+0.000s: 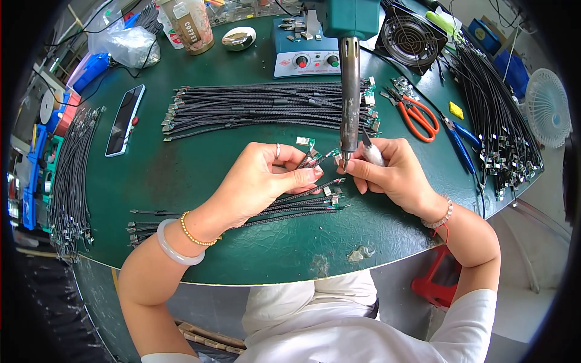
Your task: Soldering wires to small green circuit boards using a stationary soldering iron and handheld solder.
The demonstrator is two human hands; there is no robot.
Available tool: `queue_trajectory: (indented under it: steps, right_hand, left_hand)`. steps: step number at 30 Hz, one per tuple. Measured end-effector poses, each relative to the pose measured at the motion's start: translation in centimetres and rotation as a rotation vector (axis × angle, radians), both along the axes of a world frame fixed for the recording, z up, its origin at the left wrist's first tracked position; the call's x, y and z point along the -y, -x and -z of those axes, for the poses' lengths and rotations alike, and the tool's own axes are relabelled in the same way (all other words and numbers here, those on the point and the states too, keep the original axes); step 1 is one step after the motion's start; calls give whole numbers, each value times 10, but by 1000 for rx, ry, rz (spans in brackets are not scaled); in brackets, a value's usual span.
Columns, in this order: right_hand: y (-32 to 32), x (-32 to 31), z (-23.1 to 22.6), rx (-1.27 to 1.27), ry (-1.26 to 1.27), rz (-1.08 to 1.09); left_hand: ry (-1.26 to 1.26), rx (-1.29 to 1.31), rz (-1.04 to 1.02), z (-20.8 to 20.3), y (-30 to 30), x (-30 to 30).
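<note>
My left hand (260,172) is closed, thumb against fingers, on a black braided cable (325,159) whose end carries a small green circuit board. A vertical soldering iron (350,103) hangs from above, its tip (346,158) at the cable's end between my hands. My right hand (393,172) is closed around a craft knife (373,154) with a pale wrapped handle, its dark blade pointing up. The right thumb and forefinger meet beside the iron tip; whatever they pinch is too small to tell. More black cables (284,209) with metal connectors lie under and beside my left hand.
A bundle of black cables (260,103) lies beyond my hands. Orange-handled pliers (417,118), blue-handled cutters (461,151) and a cable heap (493,115) lie right. The soldering machine base (307,57) stands behind. A phone (125,121) and coffee cup (189,27) are left.
</note>
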State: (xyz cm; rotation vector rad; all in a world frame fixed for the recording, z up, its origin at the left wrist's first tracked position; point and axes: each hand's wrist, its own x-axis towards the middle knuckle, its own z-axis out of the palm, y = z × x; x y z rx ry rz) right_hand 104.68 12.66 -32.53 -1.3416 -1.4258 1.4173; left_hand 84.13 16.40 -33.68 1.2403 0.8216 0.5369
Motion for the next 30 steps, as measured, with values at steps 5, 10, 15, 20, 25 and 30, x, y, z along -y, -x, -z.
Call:
queue_trajectory:
  steps: [5,10,15,20,25,30]
  right_hand:
    - [-3,0,4,19,-28,-33]
    - [-3,2,8,12,-44,-39]
    - [0,2,4,-37,30,10]
    - [2,4,0,-100,28,6]
    - [3,3,4,-128,-7,-7]
    - [2,2,9,-125,-48,-26]
  left_hand:
    - [9,28,-31,1,-1,0]
    - [32,64,-32,2,-3,1]
    - [47,83,-59,2,-2,4]
    - [-88,-27,-25,0,-4,10]
    - [-99,-20,-25,3,-2,10]
    - [-117,-48,-9,0,-3,11]
